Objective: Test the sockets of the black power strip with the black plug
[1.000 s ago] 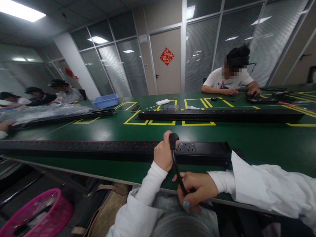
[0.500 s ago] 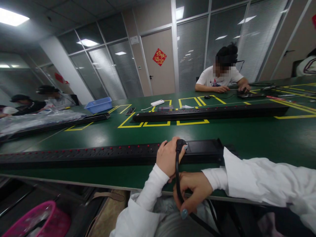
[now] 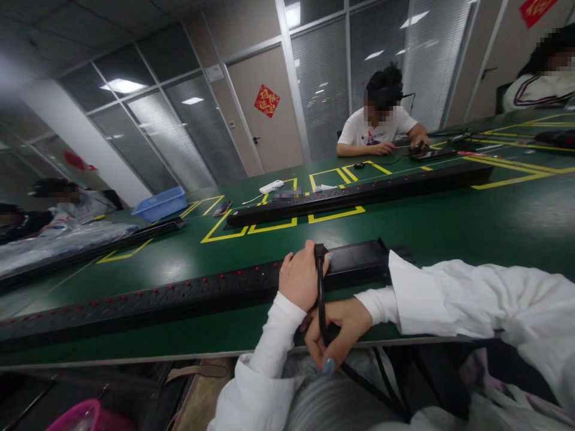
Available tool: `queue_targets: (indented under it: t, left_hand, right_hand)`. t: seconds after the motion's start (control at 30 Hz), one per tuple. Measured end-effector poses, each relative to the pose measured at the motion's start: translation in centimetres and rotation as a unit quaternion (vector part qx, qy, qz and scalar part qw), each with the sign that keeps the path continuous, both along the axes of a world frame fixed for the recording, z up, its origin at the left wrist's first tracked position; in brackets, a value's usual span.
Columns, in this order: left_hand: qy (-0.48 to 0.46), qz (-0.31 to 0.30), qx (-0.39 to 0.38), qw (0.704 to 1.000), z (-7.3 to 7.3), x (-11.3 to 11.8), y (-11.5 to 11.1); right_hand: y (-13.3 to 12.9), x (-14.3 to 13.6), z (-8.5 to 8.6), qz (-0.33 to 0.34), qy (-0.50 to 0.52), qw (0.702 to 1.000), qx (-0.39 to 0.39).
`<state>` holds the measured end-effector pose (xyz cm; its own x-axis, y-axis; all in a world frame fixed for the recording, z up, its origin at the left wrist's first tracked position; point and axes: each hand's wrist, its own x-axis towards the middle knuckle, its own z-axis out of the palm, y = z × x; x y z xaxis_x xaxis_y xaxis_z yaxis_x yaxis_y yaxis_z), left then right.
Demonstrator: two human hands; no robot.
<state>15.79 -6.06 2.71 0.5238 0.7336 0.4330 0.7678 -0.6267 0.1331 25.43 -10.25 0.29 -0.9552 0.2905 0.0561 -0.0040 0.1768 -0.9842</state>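
A long black power strip (image 3: 179,293) with a row of red dots along its top lies near the table's front edge. Close to its right end, my left hand (image 3: 300,276) is closed over the strip and around a black plug (image 3: 320,248), its thumb against the plug's side. Whether the plug is fully seated is hidden. From the plug a thick black cable (image 3: 321,287) runs down toward my lap. Just below, at the table edge, my right hand (image 3: 344,326) has its fingers curled around this cable.
A second black power strip (image 3: 359,194) lies farther back on the green table (image 3: 431,221), across yellow tape outlines. Left of it are a blue bin (image 3: 160,203) and plastic-wrapped strips (image 3: 81,242). A co-worker (image 3: 377,129) sits opposite. A pink basket (image 3: 85,416) stands below.
The view has turned to the right and tilted, so the scene sits further left and the strip appears more slanted. Both hands keep their hold on plug and cable.
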Motion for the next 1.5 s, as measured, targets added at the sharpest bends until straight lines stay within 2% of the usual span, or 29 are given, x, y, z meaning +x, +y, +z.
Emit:
queue_targets:
  t: [0.1, 0.3, 0.4, 0.67, 0.93, 1.13, 1.3, 1.5]
  left_hand:
    - [-0.003, -0.011, 0.004, 1.000, -0.5, 0.3, -0.1]
    - [-0.012, -0.003, 0.030, 0.999, -1.3, 0.1, -0.6]
    - [-0.013, -0.003, 0.042, 0.999, -1.5, -0.2, -0.9]
    - [-0.025, -0.013, 0.058, 0.998, -1.7, -0.6, -0.5]
    - [-0.022, -0.028, 0.065, 0.997, -1.8, -1.0, -0.4]
    - [-0.020, -0.032, 0.062, 0.997, -1.9, -1.1, -0.3]
    - [-0.023, -0.033, 0.053, 0.998, -2.0, -1.2, -0.3]
    - [-0.021, -0.033, 0.065, 0.997, -2.0, -1.2, -0.3]
  right_hand:
    - [0.0, 0.2, -0.2, 0.024, 0.012, 1.000, 0.011]
    - [-0.1, 0.4, -0.8, 0.036, 0.020, 0.994, 0.105]
    - [-0.1, 0.3, -0.9, 0.032, 0.007, 0.991, 0.129]
    - [-0.1, 0.2, -1.1, 0.021, -0.016, 0.995, 0.101]
    - [0.2, 0.0, -1.7, -0.002, -0.028, 0.993, 0.116]
    - [0.1, 0.0, -0.9, 0.028, -0.022, 0.990, 0.140]
    - [0.2, 0.0, -1.0, 0.024, -0.010, 0.989, 0.148]
    - [0.3, 0.0, -0.9, 0.052, -0.026, 0.992, 0.113]
